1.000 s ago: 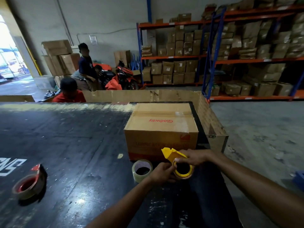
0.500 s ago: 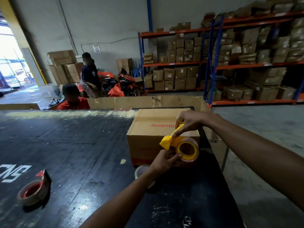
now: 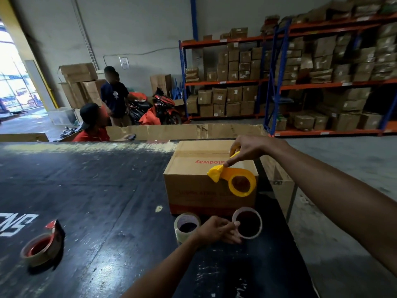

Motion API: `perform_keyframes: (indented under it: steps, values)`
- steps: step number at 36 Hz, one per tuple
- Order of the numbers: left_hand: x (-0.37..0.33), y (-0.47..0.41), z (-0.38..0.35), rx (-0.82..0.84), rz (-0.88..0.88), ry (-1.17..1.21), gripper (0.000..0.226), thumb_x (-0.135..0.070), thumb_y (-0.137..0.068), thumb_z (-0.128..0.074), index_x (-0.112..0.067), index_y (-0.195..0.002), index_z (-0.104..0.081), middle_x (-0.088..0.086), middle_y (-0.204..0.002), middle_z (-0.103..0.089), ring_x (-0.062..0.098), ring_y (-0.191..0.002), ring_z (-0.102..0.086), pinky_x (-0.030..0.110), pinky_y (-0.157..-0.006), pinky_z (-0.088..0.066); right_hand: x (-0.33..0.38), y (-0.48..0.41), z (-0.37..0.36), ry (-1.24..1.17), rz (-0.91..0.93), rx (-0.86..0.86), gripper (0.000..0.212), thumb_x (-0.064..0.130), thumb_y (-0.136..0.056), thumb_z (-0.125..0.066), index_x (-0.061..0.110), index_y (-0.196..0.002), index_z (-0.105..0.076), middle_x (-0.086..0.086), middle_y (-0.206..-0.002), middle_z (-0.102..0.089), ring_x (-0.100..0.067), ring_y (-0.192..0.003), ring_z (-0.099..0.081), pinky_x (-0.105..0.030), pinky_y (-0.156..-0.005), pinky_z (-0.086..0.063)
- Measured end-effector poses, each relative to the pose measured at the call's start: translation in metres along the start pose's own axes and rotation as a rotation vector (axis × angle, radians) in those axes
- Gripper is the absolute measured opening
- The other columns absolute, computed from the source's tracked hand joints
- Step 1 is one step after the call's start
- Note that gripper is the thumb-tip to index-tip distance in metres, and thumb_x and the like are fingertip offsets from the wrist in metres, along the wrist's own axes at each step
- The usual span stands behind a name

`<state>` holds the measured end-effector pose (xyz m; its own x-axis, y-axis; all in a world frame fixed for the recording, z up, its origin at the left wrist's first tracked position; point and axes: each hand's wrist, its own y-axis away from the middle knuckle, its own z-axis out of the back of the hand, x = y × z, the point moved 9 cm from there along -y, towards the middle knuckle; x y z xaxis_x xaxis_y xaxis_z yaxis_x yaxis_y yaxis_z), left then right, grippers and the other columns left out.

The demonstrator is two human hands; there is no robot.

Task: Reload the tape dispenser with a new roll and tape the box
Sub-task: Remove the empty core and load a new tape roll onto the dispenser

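A brown cardboard box [image 3: 193, 191] with red print stands on the black table [image 3: 96, 190], flaps closed. My right hand [image 3: 250, 147] holds a yellow tape dispenser [image 3: 233, 174] by its handle, lifted in front of the box's near top edge; its round hub looks empty. Below it, my left hand [image 3: 217, 231] pinches the rim of a thin, pale ring [image 3: 259, 222] that looks like a used tape core, just above the table. A roll of clear tape [image 3: 178, 232] lies flat on the table, right beside my left hand.
A red dispenser loaded with tape [image 3: 40, 248] lies at the table's near left. A cardboard wall [image 3: 182, 131] lines the far edge, and the table's right edge drops to the concrete floor. Two people [image 3: 103, 108] are behind the table, with shelves of boxes [image 3: 300, 72] beyond.
My right hand raised the yellow dispenser up in front of the box. My left hand drew the thin ring off its hub and lowered it toward the table beside the clear roll.
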<state>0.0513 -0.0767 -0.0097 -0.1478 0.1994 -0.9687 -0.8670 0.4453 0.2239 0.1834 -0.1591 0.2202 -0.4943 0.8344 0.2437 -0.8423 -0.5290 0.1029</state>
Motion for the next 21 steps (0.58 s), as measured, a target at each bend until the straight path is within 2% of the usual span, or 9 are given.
perform_keyframes:
  steps: [3,6,9,12,14,15,18,19,21]
  values:
    - [0.026,-0.008,-0.002,-0.026,0.094,-0.045,0.044,-0.044,-0.099,-0.06,-0.003,-0.089,-0.072,0.017,-0.089,-0.075,0.02,-0.082,-0.074,0.035,-0.086,-0.059,0.002,0.003,0.002,-0.023,0.001,-0.008,0.067,0.072,-0.07,-0.076,0.018,-0.109,-0.075,0.002,-0.11,-0.068,-0.017,-0.1,-0.06,-0.037,-0.083,-0.055]
    - [0.045,-0.014,-0.002,-0.096,0.226,-0.096,0.048,-0.045,-0.098,-0.059,-0.001,-0.081,-0.067,0.005,-0.067,-0.075,0.01,-0.061,-0.073,0.02,-0.06,-0.057,0.007,0.004,0.0,-0.037,0.006,0.002,0.063,0.071,-0.072,-0.075,0.018,-0.106,-0.074,0.002,-0.107,-0.067,-0.017,-0.1,-0.06,-0.035,-0.079,-0.053]
    - [0.054,-0.017,-0.002,-0.166,0.317,-0.171,0.05,-0.045,-0.099,-0.059,-0.001,-0.075,-0.063,0.005,-0.057,-0.07,0.009,-0.048,-0.069,0.02,-0.048,-0.052,0.01,0.005,-0.002,-0.031,0.011,0.009,0.061,0.072,-0.074,-0.073,0.019,-0.105,-0.075,0.002,-0.107,-0.067,-0.017,-0.1,-0.06,-0.035,-0.08,-0.054]
    - [0.063,-0.017,0.003,-0.242,0.387,-0.201,0.05,-0.046,-0.098,-0.059,0.004,-0.091,-0.059,0.013,-0.064,-0.068,0.016,-0.051,-0.072,0.023,-0.042,-0.051,0.009,0.006,-0.006,-0.017,0.014,0.017,0.065,0.079,-0.068,-0.07,0.023,-0.099,-0.077,0.002,-0.103,-0.07,-0.018,-0.099,-0.062,-0.042,-0.086,-0.057]
    - [0.066,-0.018,0.006,-0.271,0.409,-0.286,0.051,-0.047,-0.098,-0.06,0.004,-0.101,-0.058,0.011,-0.064,-0.068,0.019,-0.058,-0.073,0.028,-0.047,-0.056,0.008,0.007,-0.009,-0.012,0.018,0.02,0.069,0.083,-0.063,-0.069,0.023,-0.097,-0.077,0.002,-0.101,-0.071,-0.018,-0.098,-0.063,-0.044,-0.086,-0.057]
    - [0.063,-0.016,0.007,-0.267,0.409,-0.397,0.049,-0.045,-0.097,-0.061,0.002,-0.11,-0.059,0.01,-0.07,-0.069,0.02,-0.064,-0.073,0.032,-0.057,-0.061,0.008,0.007,-0.01,-0.012,0.02,0.019,0.07,0.083,-0.063,-0.069,0.023,-0.098,-0.077,0.002,-0.101,-0.071,-0.018,-0.097,-0.063,-0.044,-0.086,-0.058]
    - [0.06,-0.023,0.012,-0.261,0.353,-0.784,0.053,-0.027,-0.096,-0.061,-0.023,-0.146,-0.045,0.015,-0.114,-0.063,0.03,-0.105,-0.067,0.04,-0.094,-0.057,0.005,0.008,-0.012,-0.016,0.008,0.014,0.069,0.081,-0.065,-0.07,0.022,-0.101,-0.077,0.002,-0.103,-0.071,-0.017,-0.097,-0.063,-0.044,-0.087,-0.057]
    - [0.061,-0.021,0.012,-0.267,0.368,-0.836,0.049,-0.033,-0.098,-0.056,-0.025,-0.145,-0.047,0.017,-0.121,-0.061,0.034,-0.111,-0.064,0.04,-0.096,-0.055,0.004,0.008,-0.013,-0.018,0.004,0.016,0.069,0.08,-0.065,-0.07,0.022,-0.102,-0.077,0.002,-0.105,-0.071,-0.017,-0.098,-0.063,-0.045,-0.088,-0.057]
    - [0.055,-0.014,0.016,-0.37,0.352,-0.807,0.049,-0.053,-0.1,-0.043,-0.014,-0.126,-0.06,0.017,-0.117,-0.066,0.035,-0.108,-0.065,0.04,-0.086,-0.053,0.002,0.006,-0.016,-0.021,0.006,0.024,0.068,0.078,-0.068,-0.071,0.021,-0.104,-0.076,0.0,-0.112,-0.071,-0.019,-0.103,-0.063,-0.045,-0.091,-0.056]
